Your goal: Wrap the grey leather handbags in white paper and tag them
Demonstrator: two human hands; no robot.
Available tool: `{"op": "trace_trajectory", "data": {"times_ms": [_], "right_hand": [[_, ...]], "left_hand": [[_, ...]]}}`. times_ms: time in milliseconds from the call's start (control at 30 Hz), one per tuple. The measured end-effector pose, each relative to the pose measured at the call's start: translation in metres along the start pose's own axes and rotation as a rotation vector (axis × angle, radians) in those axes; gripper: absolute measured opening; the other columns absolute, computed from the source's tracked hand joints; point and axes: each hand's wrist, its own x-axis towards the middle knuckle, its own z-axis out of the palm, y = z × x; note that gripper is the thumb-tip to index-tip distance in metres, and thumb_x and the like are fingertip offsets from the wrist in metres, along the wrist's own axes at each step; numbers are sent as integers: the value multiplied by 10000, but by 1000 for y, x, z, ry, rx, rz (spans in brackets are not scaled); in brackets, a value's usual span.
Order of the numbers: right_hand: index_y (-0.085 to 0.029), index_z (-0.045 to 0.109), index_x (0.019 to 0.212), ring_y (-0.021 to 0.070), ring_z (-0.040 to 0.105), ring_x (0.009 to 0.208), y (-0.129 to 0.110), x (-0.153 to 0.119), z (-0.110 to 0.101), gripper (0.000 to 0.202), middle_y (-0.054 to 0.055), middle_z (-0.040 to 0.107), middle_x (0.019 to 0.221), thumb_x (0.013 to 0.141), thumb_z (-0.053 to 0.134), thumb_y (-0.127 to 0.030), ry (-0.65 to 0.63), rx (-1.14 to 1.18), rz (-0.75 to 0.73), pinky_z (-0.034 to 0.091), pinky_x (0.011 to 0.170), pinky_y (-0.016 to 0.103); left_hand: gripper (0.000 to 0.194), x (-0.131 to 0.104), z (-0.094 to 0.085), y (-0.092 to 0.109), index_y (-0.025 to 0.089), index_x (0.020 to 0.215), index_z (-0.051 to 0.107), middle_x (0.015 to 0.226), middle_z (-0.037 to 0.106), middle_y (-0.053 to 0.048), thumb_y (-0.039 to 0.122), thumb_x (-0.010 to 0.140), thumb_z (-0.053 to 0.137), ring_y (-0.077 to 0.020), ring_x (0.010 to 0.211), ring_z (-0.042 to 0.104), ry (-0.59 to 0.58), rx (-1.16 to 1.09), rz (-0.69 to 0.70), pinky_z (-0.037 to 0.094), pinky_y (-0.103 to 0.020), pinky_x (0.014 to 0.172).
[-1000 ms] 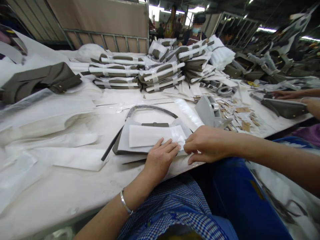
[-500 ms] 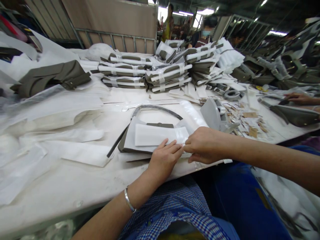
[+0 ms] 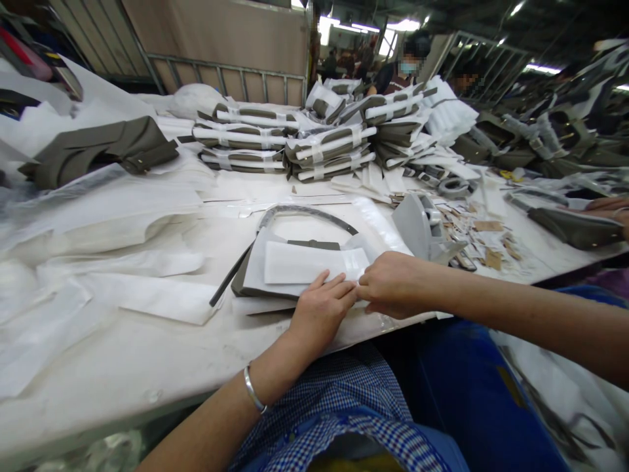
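A dark olive handbag (image 3: 240, 282) lies on the table in front of me, its wrapped handle (image 3: 304, 211) arching away from me. White foam sheet (image 3: 299, 263) covers its upper face, with a strip of clear tape (image 3: 354, 262) across the right end. My left hand (image 3: 324, 305) rests on the near edge of the foam with fingers stretched out. Right beside its fingertips, my right hand (image 3: 388, 283) is closed in a pinch at the bag's near right corner. What those fingers hold is hidden.
A grey tape dispenser (image 3: 415, 226) stands just right of the bag. Stacked wrapped bags (image 3: 246, 141) fill the back of the table. White sheets (image 3: 157, 298) lie at left, near another olive bag (image 3: 98, 151). A co-worker's hand (image 3: 609, 204) touches a bag (image 3: 574, 226) at far right.
My right hand has shifted slightly left and its fingers are drawn closer together. My left hand stays on the foam. At far right, the co-worker's hand has moved back along the bag.
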Motion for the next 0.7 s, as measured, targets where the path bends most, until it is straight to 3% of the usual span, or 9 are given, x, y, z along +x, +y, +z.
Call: {"op": "trace_trajectory", "data": {"times_ms": [367, 500, 700], "right_hand": [[-164, 685, 899, 230, 680, 704, 5, 11, 4, 148, 74, 734, 798, 876, 649, -305, 15, -31, 9, 318, 551, 298], [-153, 695, 885, 225, 682, 699, 2, 13, 5, 160, 91, 735, 791, 867, 629, -298, 0, -12, 68, 308, 546, 282], [-164, 708, 879, 231, 682, 691, 4, 8, 4, 119, 90, 740, 804, 864, 663, -273, 8, 29, 100, 336, 542, 284]], "left_hand": [[213, 1, -1, 2, 186, 1129, 647, 1105, 723, -42, 127, 951, 546, -236, 1202, 613, -8, -18, -16, 435, -478, 1110], [240, 2, -4, 7, 175, 1114, 646, 1118, 715, -64, 170, 878, 604, -252, 1230, 589, -30, -77, -65, 395, -492, 1134], [197, 1, 7, 14, 199, 1080, 656, 1103, 729, -44, 325, 932, 624, -229, 1166, 630, 110, -17, -116, 425, -474, 1101]]}}
